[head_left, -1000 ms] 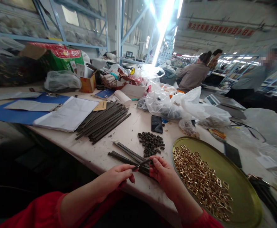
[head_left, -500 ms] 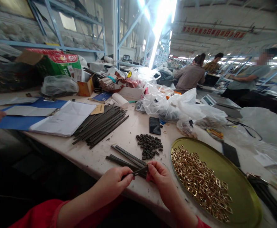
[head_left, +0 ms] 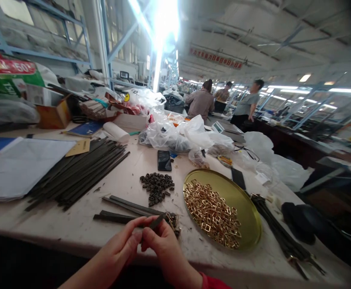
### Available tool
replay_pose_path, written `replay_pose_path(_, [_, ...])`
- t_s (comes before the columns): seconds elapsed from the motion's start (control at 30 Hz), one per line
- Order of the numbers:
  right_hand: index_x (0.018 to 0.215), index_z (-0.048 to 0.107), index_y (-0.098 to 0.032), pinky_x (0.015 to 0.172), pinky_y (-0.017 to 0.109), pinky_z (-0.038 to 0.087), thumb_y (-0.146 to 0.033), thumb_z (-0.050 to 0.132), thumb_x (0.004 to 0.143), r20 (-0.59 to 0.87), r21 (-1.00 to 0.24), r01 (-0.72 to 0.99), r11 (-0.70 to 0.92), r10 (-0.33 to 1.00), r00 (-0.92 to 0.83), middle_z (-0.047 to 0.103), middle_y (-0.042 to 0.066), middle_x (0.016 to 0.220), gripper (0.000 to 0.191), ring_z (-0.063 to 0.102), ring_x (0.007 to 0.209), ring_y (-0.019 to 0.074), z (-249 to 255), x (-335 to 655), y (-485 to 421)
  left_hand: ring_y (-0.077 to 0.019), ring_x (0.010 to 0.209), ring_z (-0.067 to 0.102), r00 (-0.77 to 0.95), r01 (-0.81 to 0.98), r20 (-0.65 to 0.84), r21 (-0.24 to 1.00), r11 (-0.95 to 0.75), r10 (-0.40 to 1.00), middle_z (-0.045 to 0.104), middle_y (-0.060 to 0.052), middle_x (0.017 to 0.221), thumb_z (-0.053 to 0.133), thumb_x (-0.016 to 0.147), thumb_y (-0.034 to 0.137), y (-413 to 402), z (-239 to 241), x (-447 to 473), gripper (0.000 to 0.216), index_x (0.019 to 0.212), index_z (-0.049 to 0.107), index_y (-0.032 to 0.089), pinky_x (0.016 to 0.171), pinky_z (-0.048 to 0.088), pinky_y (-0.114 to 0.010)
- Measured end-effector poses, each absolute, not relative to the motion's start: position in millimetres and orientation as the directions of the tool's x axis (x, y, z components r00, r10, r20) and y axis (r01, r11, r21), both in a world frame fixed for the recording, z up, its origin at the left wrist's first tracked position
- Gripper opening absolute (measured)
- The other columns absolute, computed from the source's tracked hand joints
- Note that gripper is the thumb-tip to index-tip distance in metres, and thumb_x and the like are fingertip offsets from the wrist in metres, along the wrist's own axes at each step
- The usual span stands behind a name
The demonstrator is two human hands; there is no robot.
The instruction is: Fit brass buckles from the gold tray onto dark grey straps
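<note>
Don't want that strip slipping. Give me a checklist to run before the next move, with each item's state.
1. Both hands on the strip: left hand and right hand pinch it; ok.
2. Strip end visible: ok, it pokes out above the fingers.
3. Dark rings close by: ok.
4. Gold buckles inside the tray: ok.
5. Ring already on the strip: cannot tell.

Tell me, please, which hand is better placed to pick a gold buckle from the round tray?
Probably the right hand. It sits on the same side as the gold tray, nearer the buckles. The left hand is farther away; both pinch the dark strip.
</note>
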State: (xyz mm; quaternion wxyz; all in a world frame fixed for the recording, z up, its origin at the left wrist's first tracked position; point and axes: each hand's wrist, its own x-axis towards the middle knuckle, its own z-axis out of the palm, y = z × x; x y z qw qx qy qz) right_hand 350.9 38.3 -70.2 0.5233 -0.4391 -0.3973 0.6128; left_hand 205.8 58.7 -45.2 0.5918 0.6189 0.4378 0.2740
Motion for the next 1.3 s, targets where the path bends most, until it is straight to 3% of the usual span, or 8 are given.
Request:
replay_pose_path(0.07, [0.088, 0.056, -0.019, 0.053, 0.023, 0.042, -0.042, 0.057, 0.074, -0.041, -0.994, 0.099, -0.035, 0.997, -0.060, 0.058, -0.001, 0.071, 0.027, 0.052, 0.056, 0.0113, -69.8, 377.0, 46.9, -0.0134, 0.062, 0.045, 0.449, 0.211, -0.181, 0.973, 0.093, 0.875, 0.053, 0.001, 0.067, 0.049, 0.074, 0.056, 65.4, -49.2, 201.3, 0.043, 0.094, 0.059, 0.020, 0.052, 0.036, -0.019])
replay_pose_path(0.13, [0.089, 0.058, -0.021, 0.060, 0.023, 0.043, -0.036, 0.054, 0.078, 0.049, -0.742, 0.670, 0.037, 0.999, -0.002, 0.061, 0.000, 0.076, 0.019, 0.056, 0.064, 0.0128, -67.5, 416.3, 63.5, -0.0098, 0.051, 0.036, 0.435, 0.212, -0.233, 0.965, 0.153, 0.870, 0.045, 0.004, 0.058, 0.049, 0.073, 0.061, 71.6, -55.1, 196.3, 0.044, 0.081, 0.058, 0.018, 0.045, 0.029, -0.018])
replay_pose_path(0.27, [0.083, 0.060, -0.016, 0.078, 0.030, 0.040, -0.020, 0.043, 0.082, 0.088, -0.518, 0.850, -0.101, 0.982, 0.170, 0.062, 0.009, 0.089, 0.018, 0.057, 0.085, 0.0197, -68.0, 490.5, 108.5, -0.0071, 0.042, 0.018, 0.435, 0.184, -0.332, 0.943, 0.279, 0.837, 0.022, 0.010, 0.045, 0.047, 0.064, 0.073, 77.9, -65.5, 198.5, 0.056, 0.071, 0.050, 0.018, 0.039, 0.015, -0.019])
replay_pose_path(0.4, [0.077, 0.063, -0.015, 0.076, 0.031, 0.038, -0.019, 0.051, 0.077, 0.025, -0.344, 0.917, -0.199, 0.975, 0.221, 0.064, 0.013, 0.087, 0.013, 0.058, 0.087, 0.0236, -79.8, 513.0, 141.1, -0.0073, 0.042, 0.020, 0.456, 0.251, -0.369, 0.926, 0.281, 0.810, 0.023, 0.010, 0.044, 0.045, 0.062, 0.074, 82.4, -67.2, 208.3, 0.055, 0.066, 0.045, 0.018, 0.040, 0.015, -0.019])
replay_pose_path(0.67, [0.066, 0.062, -0.014, 0.060, 0.028, 0.037, -0.018, 0.060, 0.069, -0.129, -0.290, 0.919, -0.267, 0.962, 0.239, 0.066, 0.009, 0.070, 0.006, 0.060, 0.068, 0.0193, -82.8, 516.2, 165.2, -0.0095, 0.043, 0.027, 0.478, 0.416, -0.399, 0.888, 0.198, 0.782, 0.043, 0.005, 0.051, 0.037, 0.074, 0.059, 90.9, -62.4, 213.3, 0.040, 0.068, 0.045, 0.020, 0.041, 0.021, -0.021])
replay_pose_path(0.97, [0.080, 0.060, -0.015, 0.064, 0.026, 0.040, -0.021, 0.047, 0.079, -0.030, -0.570, 0.813, -0.116, 0.992, 0.120, 0.063, 0.005, 0.075, 0.015, 0.056, 0.071, 0.0161, -52.3, 485.6, 141.7, -0.0135, 0.059, 0.041, 0.451, 0.403, -0.246, 0.914, 0.050, 0.858, 0.043, 0.002, 0.058, 0.039, 0.076, 0.049, 90.9, -31.7, 209.8, 0.035, 0.063, 0.049, 0.018, 0.054, 0.033, -0.021])
replay_pose_path(1.13, [0.085, 0.062, -0.017, 0.054, 0.023, 0.043, -0.038, 0.050, 0.080, -0.083, -0.934, 0.358, -0.004, 0.975, -0.205, 0.061, 0.000, 0.066, 0.025, 0.053, 0.056, 0.0116, -22.8, 410.2, 94.7, -0.0120, 0.062, 0.043, 0.429, 0.294, -0.107, 0.955, -0.027, 0.897, 0.047, 0.003, 0.063, 0.046, 0.077, 0.045, 93.8, 0.6, 211.7, 0.030, 0.068, 0.050, 0.016, 0.060, 0.035, -0.022])
replay_pose_path(1.3, [0.086, 0.064, -0.020, 0.053, 0.022, 0.041, -0.037, 0.062, 0.073, -0.048, -0.998, 0.041, -0.038, 0.961, -0.272, 0.060, -0.002, 0.068, 0.021, 0.051, 0.058, 0.0106, -9.6, 374.1, 68.4, -0.0090, 0.055, 0.038, 0.468, 0.280, -0.190, 0.958, 0.059, 0.863, 0.045, 0.005, 0.058, 0.049, 0.076, 0.045, 81.9, 15.9, 205.1, 0.032, 0.071, 0.053, 0.014, 0.053, 0.030, -0.020])
